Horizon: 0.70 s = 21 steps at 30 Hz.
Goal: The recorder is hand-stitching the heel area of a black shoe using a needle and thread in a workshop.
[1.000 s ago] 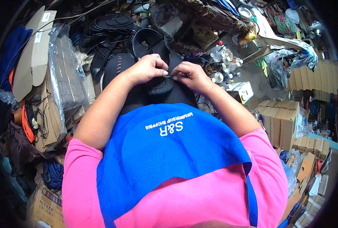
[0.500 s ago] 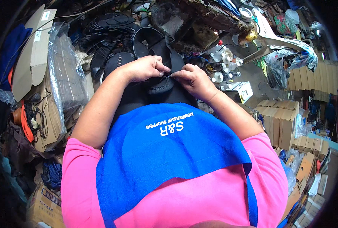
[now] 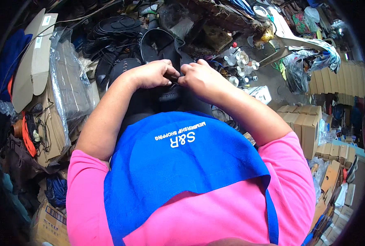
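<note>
A black shoe (image 3: 169, 96) lies on my lap, its toe toward me and its open collar facing away. My left hand (image 3: 154, 74) is closed at the shoe's upper, thumb and forefinger bent over the front of its opening. Close against those fingertips, my right hand (image 3: 203, 80) is pinched, its back turned up. What sits between the right fingertips is too small and hidden to tell. A blue apron (image 3: 182, 164) covers my front below the shoe.
More black shoes (image 3: 114, 30) are heaped beyond my left hand. Several bottles (image 3: 242, 61) stand on the floor to the right. Cardboard boxes (image 3: 301, 125) are stacked at the right, and cardboard sheets under clear plastic (image 3: 69, 78) lean at the left.
My right hand has turned over and shifted slightly up and left, closer to the left fingertips. My left hand has dropped a little at the fingertips. The shoe stays on my lap.
</note>
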Available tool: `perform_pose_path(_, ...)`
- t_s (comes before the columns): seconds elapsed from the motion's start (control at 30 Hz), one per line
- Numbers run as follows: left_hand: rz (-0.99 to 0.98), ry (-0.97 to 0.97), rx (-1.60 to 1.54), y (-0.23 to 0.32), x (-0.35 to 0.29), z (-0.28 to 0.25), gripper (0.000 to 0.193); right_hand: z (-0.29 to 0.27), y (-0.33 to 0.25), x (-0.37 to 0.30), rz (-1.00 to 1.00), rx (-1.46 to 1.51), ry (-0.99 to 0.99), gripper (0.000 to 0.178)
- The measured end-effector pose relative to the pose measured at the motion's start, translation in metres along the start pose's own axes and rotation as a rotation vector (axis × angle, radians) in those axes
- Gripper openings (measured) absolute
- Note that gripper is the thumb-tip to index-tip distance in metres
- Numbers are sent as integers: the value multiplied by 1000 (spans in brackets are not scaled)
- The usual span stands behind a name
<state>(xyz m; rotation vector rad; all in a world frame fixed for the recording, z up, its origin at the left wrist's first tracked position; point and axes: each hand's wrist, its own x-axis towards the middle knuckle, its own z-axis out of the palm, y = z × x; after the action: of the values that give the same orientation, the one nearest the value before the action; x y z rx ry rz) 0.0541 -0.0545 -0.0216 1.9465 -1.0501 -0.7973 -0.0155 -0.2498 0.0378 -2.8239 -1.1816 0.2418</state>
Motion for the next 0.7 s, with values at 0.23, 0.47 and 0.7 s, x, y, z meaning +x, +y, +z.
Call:
perform_pose_path(0.23,-103,223,-112,-7,4,4,29,12,14,6,74,221,1,14)
perform_pose_path(0.47,-112,493,102,8,-6,14,33,30,15,12,155,387,85,12)
perform_pose_path(0.7,-2,887,342,20,-55,47,24,35,13,-17,392,1159,141,19)
